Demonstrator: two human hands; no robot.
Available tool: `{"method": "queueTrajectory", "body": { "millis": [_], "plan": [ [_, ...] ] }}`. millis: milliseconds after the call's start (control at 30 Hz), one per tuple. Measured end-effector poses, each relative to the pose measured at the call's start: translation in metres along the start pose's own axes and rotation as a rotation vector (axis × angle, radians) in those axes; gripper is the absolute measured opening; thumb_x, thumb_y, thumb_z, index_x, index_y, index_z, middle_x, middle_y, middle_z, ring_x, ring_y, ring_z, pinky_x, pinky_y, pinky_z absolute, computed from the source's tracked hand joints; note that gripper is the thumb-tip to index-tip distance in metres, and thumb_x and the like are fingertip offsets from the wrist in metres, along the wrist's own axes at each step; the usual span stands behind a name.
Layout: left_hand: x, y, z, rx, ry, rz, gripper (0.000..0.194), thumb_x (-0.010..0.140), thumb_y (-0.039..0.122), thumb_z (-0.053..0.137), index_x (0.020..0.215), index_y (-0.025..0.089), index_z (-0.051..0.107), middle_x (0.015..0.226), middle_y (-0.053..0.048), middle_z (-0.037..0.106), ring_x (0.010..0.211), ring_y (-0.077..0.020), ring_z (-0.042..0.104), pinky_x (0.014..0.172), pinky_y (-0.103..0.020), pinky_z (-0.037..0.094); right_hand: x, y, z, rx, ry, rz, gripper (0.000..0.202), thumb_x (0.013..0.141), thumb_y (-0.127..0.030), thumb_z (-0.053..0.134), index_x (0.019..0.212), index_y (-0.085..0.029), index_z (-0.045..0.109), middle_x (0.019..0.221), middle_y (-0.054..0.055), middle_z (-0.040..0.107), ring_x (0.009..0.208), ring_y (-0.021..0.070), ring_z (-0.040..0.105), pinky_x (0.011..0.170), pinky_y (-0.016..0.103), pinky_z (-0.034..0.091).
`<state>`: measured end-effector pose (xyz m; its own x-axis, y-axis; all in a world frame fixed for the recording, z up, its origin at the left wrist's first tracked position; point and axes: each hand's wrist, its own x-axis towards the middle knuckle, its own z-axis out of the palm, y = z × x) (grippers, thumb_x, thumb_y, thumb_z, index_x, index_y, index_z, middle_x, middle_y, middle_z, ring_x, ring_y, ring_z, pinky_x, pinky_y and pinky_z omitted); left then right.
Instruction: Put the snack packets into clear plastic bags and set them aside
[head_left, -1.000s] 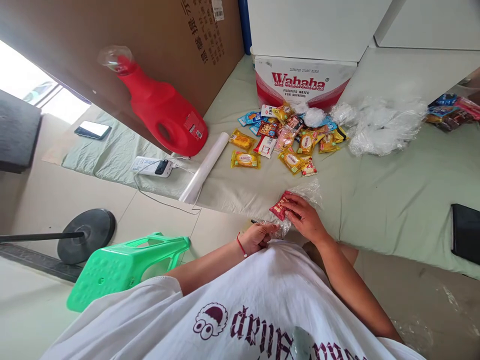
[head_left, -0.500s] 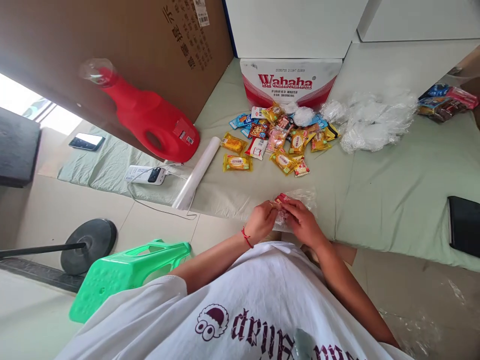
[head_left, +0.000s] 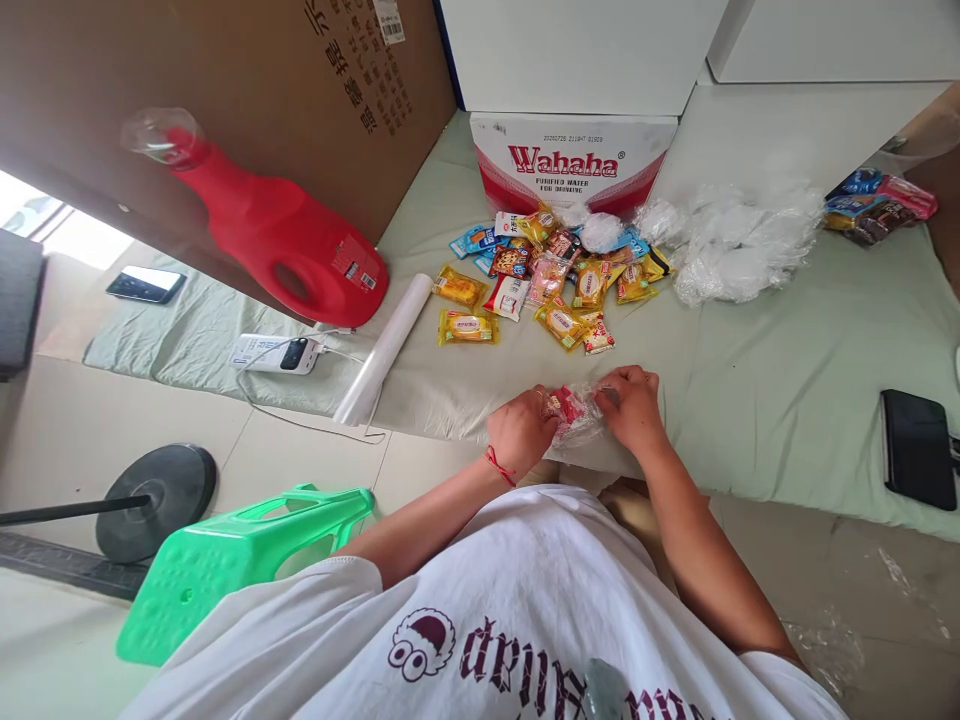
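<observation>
The far white-and-red cardboard box (head_left: pixel 574 165) reads "Wahaha Purified Water for Drinking"; the left hand (head_left: pixel 521 430) pinches a small red packet (head_left: pixel 568 404), the right hand (head_left: pixel 634 410) clear plastic film (head_left: pixel 582 430).

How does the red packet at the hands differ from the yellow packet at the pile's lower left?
The red packet has loose clear film bunched against it; the yellow packet has none. The left hand grips the red packet; the yellow packet lies untouched on the cloth. The red packet is partly hidden, the yellow packet fully visible. Both are small packets.
</observation>
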<state>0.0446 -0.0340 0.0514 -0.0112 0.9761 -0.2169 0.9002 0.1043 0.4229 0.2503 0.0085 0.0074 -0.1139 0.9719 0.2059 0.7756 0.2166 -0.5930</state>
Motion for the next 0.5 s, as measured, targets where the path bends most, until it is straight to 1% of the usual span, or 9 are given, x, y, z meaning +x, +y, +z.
{"method": "queueTrajectory", "body": {
  "millis": [67, 133, 167, 200, 233, 300, 333, 400, 500],
  "plan": [
    [0.001, -0.003, -0.002, 0.013, 0.077, 0.012, 0.036, 0.079, 0.034, 0.077, 0.11, 0.022, 0.062, 0.106, -0.009, 0.067, 0.1, -0.0279, 0.063, 0.078, -0.034, 0.046, 0.004, -0.016, -0.005, 0.07, -0.023, 0.012, 0.013, 0.091, -0.027, 0.06, 0.094, -0.022, 0.072, 0.101, 0.009, 0.062, 0.091, 0.0235, 0.058, 0.085, 0.041, 0.051],
    [0.004, -0.007, -0.004, 0.037, 0.144, 0.016, 0.059, 0.073, 0.039, 0.083, 0.123, 0.019, 0.058, 0.125, -0.015, 0.06, 0.117, -0.0332, 0.057, 0.09, -0.04, 0.047, 0.005, -0.037, -0.007, 0.125, -0.073, -0.012, 0.014, 0.095, -0.025, 0.056, 0.098, -0.022, 0.07, 0.096, 0.006, 0.064, 0.085, 0.0208, 0.061, 0.081, 0.037, 0.052],
    [0.005, -0.008, -0.006, 0.051, 0.144, 0.013, 0.063, 0.072, 0.041, 0.083, 0.125, 0.018, 0.058, 0.13, -0.017, 0.057, 0.121, -0.0352, 0.055, 0.093, -0.042, 0.047, 0.003, -0.048, -0.006, 0.142, -0.103, -0.052, 0.015, 0.097, -0.025, 0.054, 0.098, -0.023, 0.069, 0.094, 0.006, 0.066, 0.085, 0.0205, 0.063, 0.082, 0.036, 0.053],
    [0.007, -0.009, -0.007, 0.065, 0.117, 0.015, 0.06, 0.073, 0.041, 0.082, 0.123, 0.016, 0.06, 0.132, -0.018, 0.056, 0.121, -0.0362, 0.054, 0.093, -0.044, 0.047, 0.0, -0.058, -0.003, 0.15, -0.138, -0.109, 0.017, 0.099, -0.023, 0.052, 0.099, -0.023, 0.069, 0.095, 0.006, 0.067, 0.088, 0.0211, 0.064, 0.084, 0.036, 0.053],
    [0.009, -0.01, -0.008, 0.081, 0.071, 0.025, 0.051, 0.076, 0.04, 0.08, 0.117, 0.016, 0.063, 0.131, -0.019, 0.057, 0.119, -0.0362, 0.055, 0.092, -0.044, 0.048, -0.004, -0.066, 0.002, 0.152, -0.175, -0.172, 0.019, 0.099, -0.021, 0.05, 0.1, -0.023, 0.069, 0.099, 0.007, 0.068, 0.093, 0.022, 0.065, 0.086, 0.036, 0.054],
    [0.013, -0.011, -0.012, 0.11, -0.033, 0.07, 0.029, 0.08, 0.033, 0.073, 0.102, 0.015, 0.067, 0.12, -0.019, 0.062, 0.111, -0.0345, 0.06, 0.089, -0.042, 0.049, -0.015, -0.078, 0.014, 0.142, -0.229, -0.275, 0.025, 0.098, -0.014, 0.046, 0.104, -0.022, 0.069, 0.108, 0.011, 0.068, 0.103, 0.0239, 0.065, 0.09, 0.038, 0.056],
    [0.015, -0.011, -0.014, 0.114, -0.076, 0.085, 0.022, 0.081, 0.029, 0.071, 0.098, 0.016, 0.067, 0.114, -0.018, 0.065, 0.108, -0.0336, 0.061, 0.088, -0.041, 0.049, -0.021, -0.081, 0.019, 0.138, -0.234, -0.303, 0.028, 0.097, -0.012, 0.044, 0.108, -0.022, 0.068, 0.111, 0.012, 0.067, 0.106, 0.0244, 0.064, 0.091, 0.039, 0.056],
    [0.018, -0.013, -0.017, 0.057, -0.15, 0.059, 0.017, 0.082, 0.025, 0.068, 0.096, 0.017, 0.065, 0.102, -0.015, 0.069, 0.1, -0.0312, 0.065, 0.083, -0.038, 0.049, -0.034, -0.081, 0.026, 0.15, -0.191, -0.319, 0.034, 0.097, -0.009, 0.042, 0.115, -0.021, 0.067, 0.113, 0.012, 0.065, 0.107, 0.0249, 0.063, 0.092, 0.04, 0.057],
    [0.021, -0.017, -0.021, -0.15, -0.278, -0.07, 0.017, 0.079, 0.026, 0.07, 0.091, 0.018, 0.062, 0.087, -0.008, 0.07, 0.085, -0.0251, 0.066, 0.073, -0.032, 0.047, -0.052, -0.074, 0.028, 0.204, -0.12, -0.311, 0.039, 0.1, -0.012, 0.041, 0.132, -0.021, 0.062, 0.121, 0.014, 0.062, 0.114, 0.0258, 0.06, 0.098, 0.044, 0.056]
  ]
}}
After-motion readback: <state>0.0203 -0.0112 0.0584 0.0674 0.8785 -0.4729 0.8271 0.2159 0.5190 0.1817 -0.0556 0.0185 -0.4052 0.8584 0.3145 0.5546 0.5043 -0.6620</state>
